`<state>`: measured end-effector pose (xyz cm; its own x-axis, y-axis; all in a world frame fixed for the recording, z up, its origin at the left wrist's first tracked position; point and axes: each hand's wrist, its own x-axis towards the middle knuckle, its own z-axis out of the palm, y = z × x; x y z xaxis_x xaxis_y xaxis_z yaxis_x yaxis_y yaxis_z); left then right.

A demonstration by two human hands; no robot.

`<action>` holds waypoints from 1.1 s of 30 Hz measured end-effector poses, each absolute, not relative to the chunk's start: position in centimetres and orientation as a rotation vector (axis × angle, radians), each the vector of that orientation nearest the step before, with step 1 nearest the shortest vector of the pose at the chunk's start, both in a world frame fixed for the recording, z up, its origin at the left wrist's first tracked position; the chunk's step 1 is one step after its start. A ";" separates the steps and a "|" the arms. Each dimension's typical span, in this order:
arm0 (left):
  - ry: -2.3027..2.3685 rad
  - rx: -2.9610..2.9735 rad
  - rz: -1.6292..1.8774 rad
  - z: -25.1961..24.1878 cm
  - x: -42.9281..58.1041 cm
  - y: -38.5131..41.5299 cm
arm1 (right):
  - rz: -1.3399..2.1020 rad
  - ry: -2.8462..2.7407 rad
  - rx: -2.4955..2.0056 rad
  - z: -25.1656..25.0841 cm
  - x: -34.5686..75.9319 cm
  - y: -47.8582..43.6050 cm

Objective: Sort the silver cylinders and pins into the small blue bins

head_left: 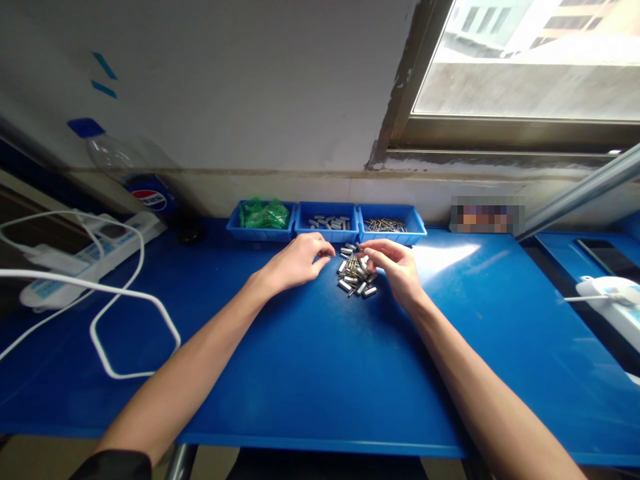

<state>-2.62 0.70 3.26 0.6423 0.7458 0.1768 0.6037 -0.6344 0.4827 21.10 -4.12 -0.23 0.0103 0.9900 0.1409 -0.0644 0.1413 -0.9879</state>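
Observation:
A small pile of silvery metal cylinders (pixel 345 285) mixed with thin brass-coloured pins (pixel 354 267) lies on the blue table (pixel 300 373). Just left of it is my left hand (pixel 300 261), thumb and fingertips closed in a pinch; something small and dark shows at the tips, too tiny to name. From the right, my right hand (pixel 395 267) reaches the pile's edge. Its thumb and index finger come together near a dark bit, and the other fingers curl over some cylinders. What exactly this hand grips is partly hidden.
Behind the pile stand three joined blue bins, holding green plastic bags (pixel 265 215), metal cylinders (pixel 330 222) and thin pins (pixel 386 225). At left are a cola bottle (pixel 150 190), a power strip (pixel 95 260) and looping white cables (pixel 165 313). A phone (pixel 610 257) lies far right.

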 end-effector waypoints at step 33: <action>0.823 2.348 0.810 1.0 -0.4 0.3 | 0.200 -1.624 -1.774 -1.0 23.7 -3.3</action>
